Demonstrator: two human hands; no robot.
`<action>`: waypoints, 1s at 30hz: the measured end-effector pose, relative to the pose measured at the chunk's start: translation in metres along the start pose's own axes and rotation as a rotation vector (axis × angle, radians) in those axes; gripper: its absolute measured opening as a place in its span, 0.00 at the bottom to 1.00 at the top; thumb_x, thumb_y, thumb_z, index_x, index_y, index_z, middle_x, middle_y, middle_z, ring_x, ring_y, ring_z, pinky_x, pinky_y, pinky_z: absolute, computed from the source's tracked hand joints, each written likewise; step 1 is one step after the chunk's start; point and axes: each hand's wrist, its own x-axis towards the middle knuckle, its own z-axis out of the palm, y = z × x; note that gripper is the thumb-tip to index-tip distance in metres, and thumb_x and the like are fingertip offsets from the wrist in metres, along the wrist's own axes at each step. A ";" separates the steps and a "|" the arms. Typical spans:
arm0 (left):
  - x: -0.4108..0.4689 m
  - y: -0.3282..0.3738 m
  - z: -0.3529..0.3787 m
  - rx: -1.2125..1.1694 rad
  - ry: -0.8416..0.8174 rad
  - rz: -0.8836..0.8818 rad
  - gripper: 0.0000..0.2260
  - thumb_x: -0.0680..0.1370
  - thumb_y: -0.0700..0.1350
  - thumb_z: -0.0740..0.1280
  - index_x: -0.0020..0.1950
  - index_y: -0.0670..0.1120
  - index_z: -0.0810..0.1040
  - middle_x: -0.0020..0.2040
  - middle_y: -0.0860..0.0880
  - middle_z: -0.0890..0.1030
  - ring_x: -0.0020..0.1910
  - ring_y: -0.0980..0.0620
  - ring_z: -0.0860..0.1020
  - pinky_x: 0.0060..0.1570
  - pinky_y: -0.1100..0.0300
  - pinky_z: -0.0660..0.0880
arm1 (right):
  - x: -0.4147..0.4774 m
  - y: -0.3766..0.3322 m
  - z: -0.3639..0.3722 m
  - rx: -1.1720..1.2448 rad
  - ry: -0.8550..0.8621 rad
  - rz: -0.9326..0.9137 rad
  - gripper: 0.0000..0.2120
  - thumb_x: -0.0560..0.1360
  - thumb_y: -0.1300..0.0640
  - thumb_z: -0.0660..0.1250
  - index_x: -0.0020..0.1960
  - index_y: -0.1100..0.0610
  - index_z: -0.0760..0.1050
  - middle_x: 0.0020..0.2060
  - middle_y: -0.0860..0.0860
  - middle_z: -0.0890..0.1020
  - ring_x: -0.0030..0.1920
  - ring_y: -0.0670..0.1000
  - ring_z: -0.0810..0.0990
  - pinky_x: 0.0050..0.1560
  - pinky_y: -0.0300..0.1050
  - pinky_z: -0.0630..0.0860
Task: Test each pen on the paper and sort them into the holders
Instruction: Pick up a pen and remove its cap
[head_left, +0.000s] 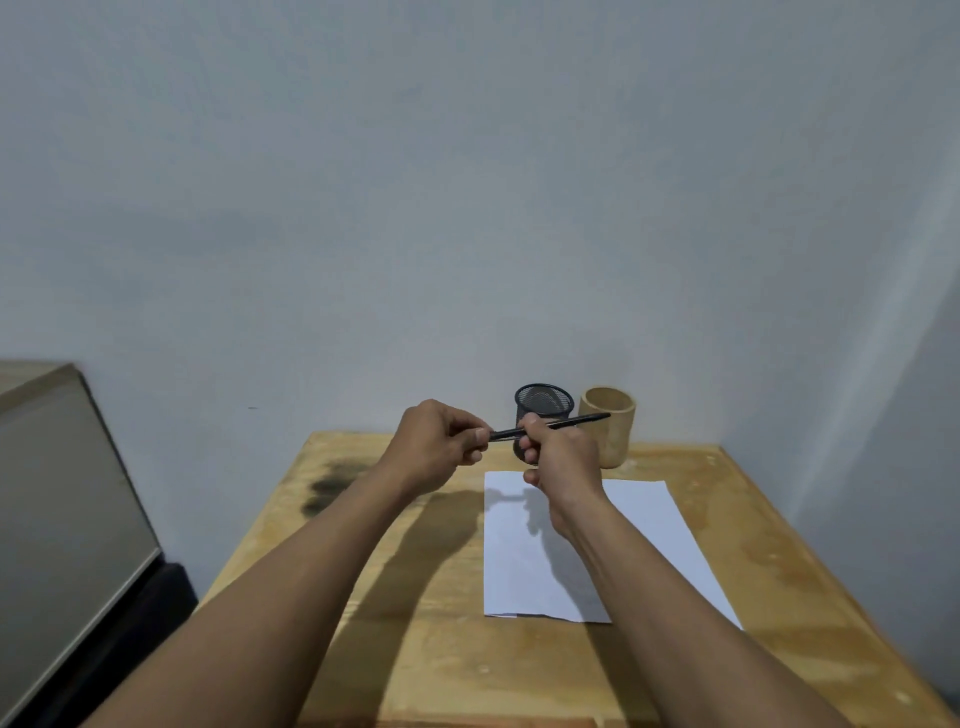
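Note:
Both hands hold one black pen (582, 422) level above the far end of the white paper (519, 561). My left hand (439, 447) pinches the pen's left end with closed fingers. My right hand (558, 457) grips the pen near its middle, and the right end juts out toward the holders. A black mesh holder (545, 401) stands at the back of the wooden table, partly hidden by my right hand. A wooden holder (613, 426) stands just to its right. I cannot tell whether the pen has a cap.
The wooden table (426, 649) has a dark stain (332, 486) at its left. A grey wall rises right behind the holders. A grey box-like object (67, 509) stands off the table's left side.

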 end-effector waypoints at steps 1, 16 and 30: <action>0.002 -0.004 -0.002 0.002 0.010 -0.015 0.05 0.78 0.36 0.70 0.48 0.39 0.86 0.39 0.43 0.83 0.33 0.52 0.80 0.48 0.57 0.83 | 0.004 0.000 -0.005 0.001 0.012 -0.005 0.10 0.79 0.58 0.67 0.41 0.59 0.80 0.30 0.50 0.77 0.29 0.46 0.71 0.26 0.38 0.67; 0.048 -0.062 0.028 0.289 0.098 -0.059 0.06 0.78 0.41 0.71 0.50 0.48 0.87 0.41 0.51 0.84 0.45 0.53 0.80 0.43 0.65 0.71 | 0.035 0.073 -0.018 -0.087 0.003 0.022 0.07 0.76 0.57 0.73 0.42 0.59 0.80 0.28 0.53 0.80 0.31 0.52 0.76 0.31 0.45 0.72; 0.070 -0.093 0.060 0.510 0.059 -0.086 0.07 0.78 0.49 0.69 0.51 0.52 0.87 0.50 0.51 0.86 0.51 0.48 0.81 0.49 0.55 0.77 | 0.042 0.092 -0.027 -0.086 0.029 0.027 0.08 0.80 0.56 0.69 0.46 0.59 0.82 0.32 0.53 0.82 0.34 0.50 0.79 0.36 0.45 0.77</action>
